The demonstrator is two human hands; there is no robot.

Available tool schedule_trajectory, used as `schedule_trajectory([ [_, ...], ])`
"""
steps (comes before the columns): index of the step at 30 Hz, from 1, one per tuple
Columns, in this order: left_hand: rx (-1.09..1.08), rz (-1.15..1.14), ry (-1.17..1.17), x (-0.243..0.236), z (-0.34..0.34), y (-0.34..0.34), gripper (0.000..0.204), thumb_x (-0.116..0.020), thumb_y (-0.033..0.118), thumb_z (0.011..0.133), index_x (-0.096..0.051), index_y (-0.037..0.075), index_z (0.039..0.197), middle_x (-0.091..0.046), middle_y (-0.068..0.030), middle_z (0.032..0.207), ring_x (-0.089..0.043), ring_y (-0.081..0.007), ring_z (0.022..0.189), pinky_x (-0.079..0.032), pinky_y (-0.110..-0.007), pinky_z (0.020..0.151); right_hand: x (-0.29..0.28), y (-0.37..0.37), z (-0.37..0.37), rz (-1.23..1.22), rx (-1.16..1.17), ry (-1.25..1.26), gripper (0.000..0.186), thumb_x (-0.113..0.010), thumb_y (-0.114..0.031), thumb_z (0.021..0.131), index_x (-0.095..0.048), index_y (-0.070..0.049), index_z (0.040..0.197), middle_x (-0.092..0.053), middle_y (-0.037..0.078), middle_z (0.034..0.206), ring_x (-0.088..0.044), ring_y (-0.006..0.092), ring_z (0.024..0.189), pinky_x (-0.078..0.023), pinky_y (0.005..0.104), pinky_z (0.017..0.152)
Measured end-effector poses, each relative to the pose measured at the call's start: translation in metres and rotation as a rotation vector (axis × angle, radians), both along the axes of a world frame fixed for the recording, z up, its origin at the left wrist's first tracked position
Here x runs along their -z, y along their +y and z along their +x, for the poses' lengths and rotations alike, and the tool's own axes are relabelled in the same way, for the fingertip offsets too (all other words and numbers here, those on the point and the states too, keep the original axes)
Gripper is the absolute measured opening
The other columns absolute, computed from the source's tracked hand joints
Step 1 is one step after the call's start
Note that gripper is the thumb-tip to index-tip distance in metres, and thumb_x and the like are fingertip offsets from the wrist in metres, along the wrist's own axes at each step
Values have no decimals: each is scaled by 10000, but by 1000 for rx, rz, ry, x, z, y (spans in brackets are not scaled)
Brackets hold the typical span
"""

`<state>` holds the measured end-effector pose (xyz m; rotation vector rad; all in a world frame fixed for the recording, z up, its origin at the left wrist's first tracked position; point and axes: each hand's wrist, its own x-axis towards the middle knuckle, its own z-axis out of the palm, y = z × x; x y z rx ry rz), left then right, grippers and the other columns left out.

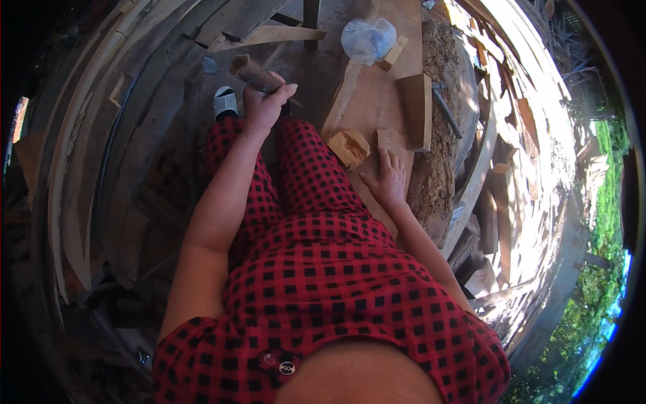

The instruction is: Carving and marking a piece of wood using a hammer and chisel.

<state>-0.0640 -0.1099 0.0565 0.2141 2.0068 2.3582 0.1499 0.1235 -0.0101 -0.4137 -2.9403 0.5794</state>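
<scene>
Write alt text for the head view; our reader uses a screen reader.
A seated person in red-and-black checked clothes grips a wooden handle in the left hand, while the right hand rests on a wooden slab beside a small wood block.

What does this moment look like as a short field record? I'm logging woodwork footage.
left hand: gripping a wooden-handled tool, raised above the lap
right hand: flat on the wooden plank, fingers spread
near right hand: small wood block, touching or not unclear
further along plank: larger wood block, plastic bag
</scene>
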Motion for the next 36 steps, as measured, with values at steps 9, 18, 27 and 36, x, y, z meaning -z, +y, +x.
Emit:
schedule_trajectory([
  [9, 7, -52, 108, 4, -6, -20, 178, -732, 51, 721, -563, 52, 665, -565, 31, 640, -523, -63, 587, -429, -253, 578, 53, -17, -32, 100, -80, -95, 977, -755, -379, 607, -273, -120, 1416, -398, 142, 1368, -265, 369, 1338, -187, 561, 1059],
  [18, -7, 59, 26, -2, -8, -25, 166, -734, 50, 715, -574, 49, 671, -557, 32, 619, -520, -61, 574, -430, -253, 562, 47, -6, -59, 59, -51, -91, 978, -769, -348, 544, -328, -114, 1385, -458, 156, 1267, -345, 353, 1278, -199, 528, 1059],
  [27, -24, 33, 75, -2, -12, -31, 154, -714, 31, 739, -572, 71, 695, -541, 39, 636, -485, -30, 527, -389, -197, 480, 11, -3, -124, -301, -158, -68, 971, -839, -355, 513, -417, -69, 1340, -472, 175, 1196, -517, 360, 1099, -461, 409, 923],
  [36, -49, 104, 20, 1, -27, -31, 166, -718, 29, 723, -567, 69, 667, -524, 41, 610, -478, -39, 528, -396, -209, 494, -20, -21, -230, 76, -301, -168, 808, -819, -285, 526, -505, -64, 1237, -505, 173, 1155, -518, 366, 1094, -453, 433, 912],
])
